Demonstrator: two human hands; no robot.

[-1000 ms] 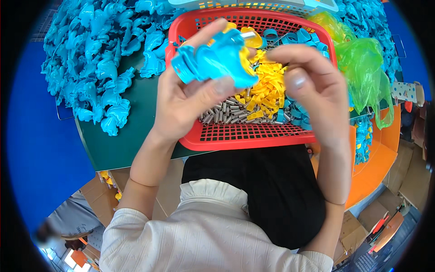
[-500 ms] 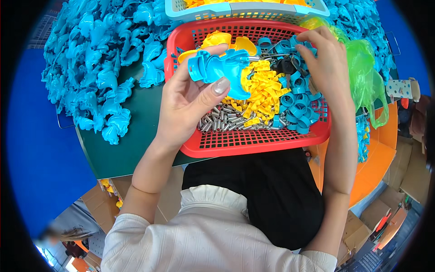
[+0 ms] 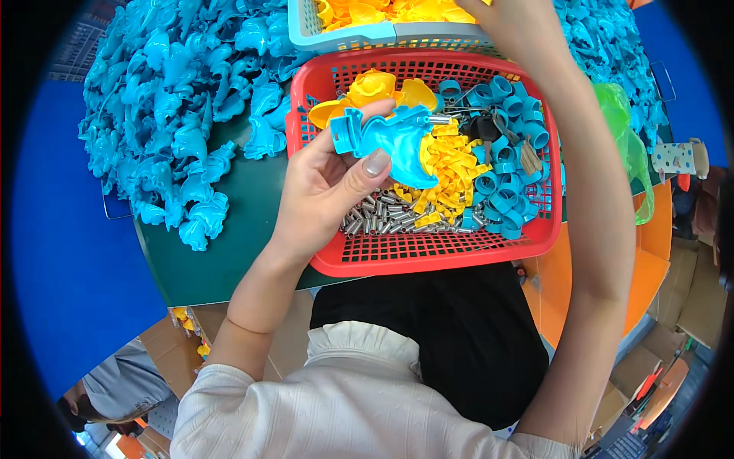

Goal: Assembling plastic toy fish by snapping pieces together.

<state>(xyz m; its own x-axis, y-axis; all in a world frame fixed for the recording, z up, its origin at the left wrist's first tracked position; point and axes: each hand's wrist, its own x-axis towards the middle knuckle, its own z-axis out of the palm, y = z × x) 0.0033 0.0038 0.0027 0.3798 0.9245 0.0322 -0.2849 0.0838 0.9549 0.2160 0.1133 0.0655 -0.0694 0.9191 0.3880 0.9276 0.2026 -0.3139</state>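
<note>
My left hand point(image 3: 327, 183) is closed around a curved, glossy blue plastic shell part point(image 3: 394, 145), thumb on its lower edge. A thin metal pin lies by the part's right end; I cannot tell whether it is fitted in. The part hangs over a red basket point(image 3: 428, 262) holding yellow clips point(image 3: 449, 172), small metal tubes point(image 3: 382, 216), blue rings point(image 3: 505, 183) and yellow shell pieces point(image 3: 372, 87). My right hand point(image 3: 520, 27) reaches over the right end of a grey-blue basket point(image 3: 428, 32) of yellow pieces point(image 3: 367, 13); its fingertips are mostly cut off by the upper edge.
Blue plastic parts point(image 3: 172, 99) lie heaped on the dark green table point(image 3: 191, 271) at the left, and another heap point(image 3: 604, 53) sits at the far right. A green plastic bag point(image 3: 631, 153) hangs beside the red basket's right side. A spotted cup point(image 3: 677, 158) stands further right.
My right hand has moved from above the blue rings up and away to the grey-blue basket. My left hand keeps hold of the blue shell part. The view has shifted slightly.
</note>
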